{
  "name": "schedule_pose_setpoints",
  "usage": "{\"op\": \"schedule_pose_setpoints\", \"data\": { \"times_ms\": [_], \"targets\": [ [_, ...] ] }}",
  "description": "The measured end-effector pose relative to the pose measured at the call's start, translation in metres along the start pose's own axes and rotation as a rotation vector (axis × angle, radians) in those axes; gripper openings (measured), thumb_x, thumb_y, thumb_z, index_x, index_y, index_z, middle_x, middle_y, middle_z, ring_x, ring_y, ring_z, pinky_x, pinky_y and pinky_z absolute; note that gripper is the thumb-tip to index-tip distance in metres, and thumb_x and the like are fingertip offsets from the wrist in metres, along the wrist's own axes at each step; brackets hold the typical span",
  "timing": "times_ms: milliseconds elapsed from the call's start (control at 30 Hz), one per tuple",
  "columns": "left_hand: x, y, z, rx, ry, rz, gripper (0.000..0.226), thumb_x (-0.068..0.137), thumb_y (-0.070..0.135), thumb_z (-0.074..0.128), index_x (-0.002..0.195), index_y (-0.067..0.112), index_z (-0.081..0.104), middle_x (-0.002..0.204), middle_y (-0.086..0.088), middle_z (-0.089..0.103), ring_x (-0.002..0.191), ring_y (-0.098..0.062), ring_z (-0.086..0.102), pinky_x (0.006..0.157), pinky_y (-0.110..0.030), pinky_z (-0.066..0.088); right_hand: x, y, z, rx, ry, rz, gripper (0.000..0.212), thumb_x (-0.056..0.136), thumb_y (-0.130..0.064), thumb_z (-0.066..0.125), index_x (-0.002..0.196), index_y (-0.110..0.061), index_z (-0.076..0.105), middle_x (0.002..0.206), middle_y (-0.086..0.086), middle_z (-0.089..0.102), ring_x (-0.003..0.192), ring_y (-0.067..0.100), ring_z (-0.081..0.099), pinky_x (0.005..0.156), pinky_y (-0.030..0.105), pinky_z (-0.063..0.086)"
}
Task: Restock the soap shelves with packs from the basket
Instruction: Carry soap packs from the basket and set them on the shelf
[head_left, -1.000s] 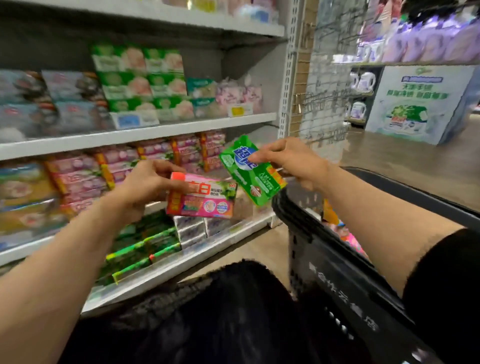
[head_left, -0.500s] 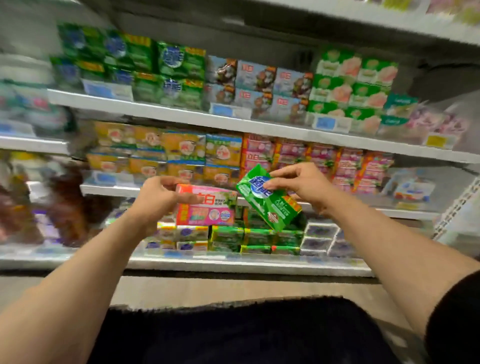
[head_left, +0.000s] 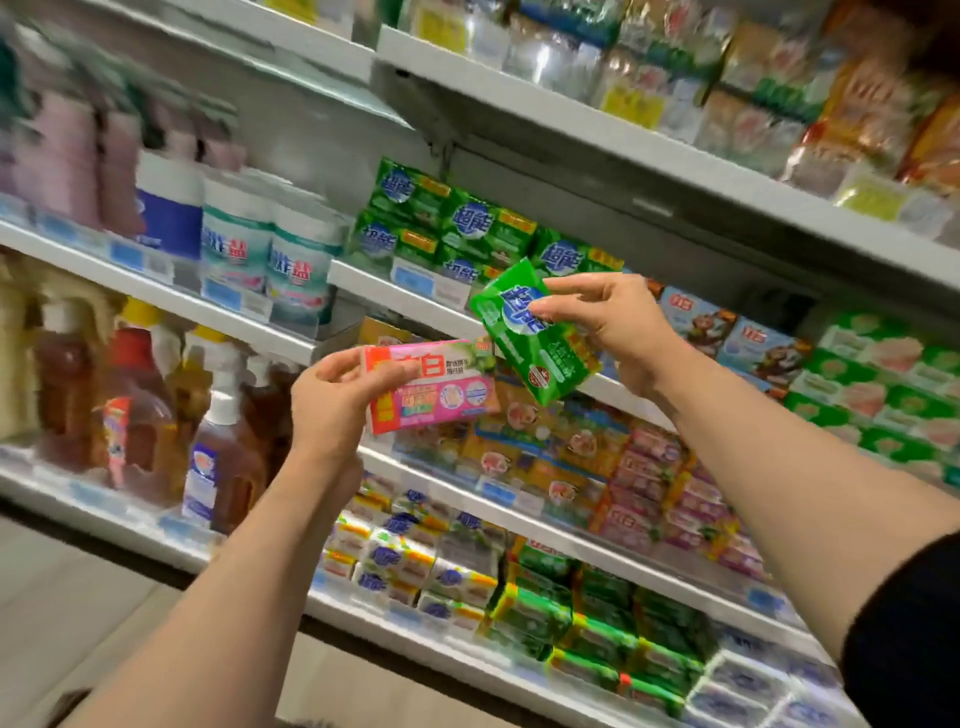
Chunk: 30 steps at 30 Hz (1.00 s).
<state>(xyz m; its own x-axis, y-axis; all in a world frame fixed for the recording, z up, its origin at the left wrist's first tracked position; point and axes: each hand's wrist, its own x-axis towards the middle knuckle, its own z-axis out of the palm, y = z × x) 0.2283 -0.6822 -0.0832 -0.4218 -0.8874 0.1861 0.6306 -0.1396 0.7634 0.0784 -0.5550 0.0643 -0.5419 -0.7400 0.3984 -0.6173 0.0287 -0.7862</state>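
- Our left hand (head_left: 337, 400) pinches the pink pack (head_left: 431, 384) by its left end, thumb on the front and fingers behind. Our right hand (head_left: 608, 322) pinches the green pack (head_left: 535, 332) near its top corner, so most of that pack hangs tilted below the fingers.
- Both packs are up in front of the shelves, close together but, as far as we can tell, not touching. The matching green stack (head_left: 457, 228) sits on the shelf just above and left of the green pack.
- The risk we judge greatest is the green pack slipping: a corner pinch on a glossy wrapper is weak, and a nudge against the shelf edge (head_left: 405, 291) could twist it free.
- Pushing it in tilted could also topple the stacked green packs onto the lower shelves.
- With both hands full, neither one is free to steady that stack.
- The pink pack's row is too blurred for us to place, so we could shelve it wrongly.
- Compared with half a second ago, both packs are higher and the view has swung up and left: bottles (head_left: 145, 410) and tubs (head_left: 270, 254) now show on the left. A second ago the basket was on the right; it is out of sight now.
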Motion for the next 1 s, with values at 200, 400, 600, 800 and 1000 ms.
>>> {"op": "schedule_pose_setpoints", "data": {
  "times_ms": [200,400,600,800,1000],
  "targets": [
    [0.037,0.015,-0.017,-0.13,0.092,0.076,0.06,0.053,0.012,0.086,0.107,-0.005,0.066,0.09,-0.017,0.071,0.069,-0.022,0.07,0.059,-0.029,0.058,0.063,-0.039,0.037,-0.071,-0.101,-0.095,0.029,0.07,-0.013,0.082,0.097,-0.008,0.072,0.076,-0.001,0.073,0.07,0.004,0.067,0.064,0.016,0.047],
    [0.072,0.016,-0.029,-0.267,0.165,0.081,0.052,0.065,0.007,0.079,0.112,-0.007,0.062,0.09,-0.017,0.07,0.061,-0.018,0.069,0.051,-0.026,0.055,0.122,-0.064,0.071,-0.117,-0.168,-0.224,0.039,0.071,-0.012,0.082,0.106,-0.002,0.071,0.094,0.013,0.074,0.087,0.016,0.069,0.089,0.032,0.052],
    [0.103,0.014,-0.041,-0.307,0.188,0.057,0.056,0.06,0.011,0.079,0.112,-0.003,0.063,0.091,-0.017,0.07,0.06,-0.018,0.068,0.047,-0.022,0.05,0.17,-0.08,0.101,-0.229,-0.187,-0.317,0.043,0.069,-0.018,0.085,0.109,-0.008,0.071,0.102,0.012,0.072,0.101,0.025,0.067,0.087,0.038,0.054],
    [0.122,0.01,-0.055,-0.292,0.17,0.031,0.061,0.055,0.013,0.081,0.112,-0.002,0.063,0.098,-0.021,0.072,0.074,-0.027,0.07,0.055,-0.029,0.057,0.2,-0.071,0.127,-0.604,-0.059,-0.496,0.058,0.06,-0.028,0.089,0.114,-0.019,0.071,0.111,-0.001,0.07,0.102,0.012,0.063,0.088,0.026,0.049],
    [0.136,0.007,-0.062,-0.247,0.111,0.005,0.055,0.056,0.01,0.081,0.108,0.003,0.064,0.096,-0.017,0.073,0.08,-0.029,0.073,0.056,-0.029,0.057,0.216,-0.049,0.133,-0.644,0.036,-0.511,0.08,0.048,-0.038,0.085,0.124,-0.024,0.061,0.116,-0.003,0.068,0.107,0.015,0.062,0.096,0.042,0.049]
  ]
}}
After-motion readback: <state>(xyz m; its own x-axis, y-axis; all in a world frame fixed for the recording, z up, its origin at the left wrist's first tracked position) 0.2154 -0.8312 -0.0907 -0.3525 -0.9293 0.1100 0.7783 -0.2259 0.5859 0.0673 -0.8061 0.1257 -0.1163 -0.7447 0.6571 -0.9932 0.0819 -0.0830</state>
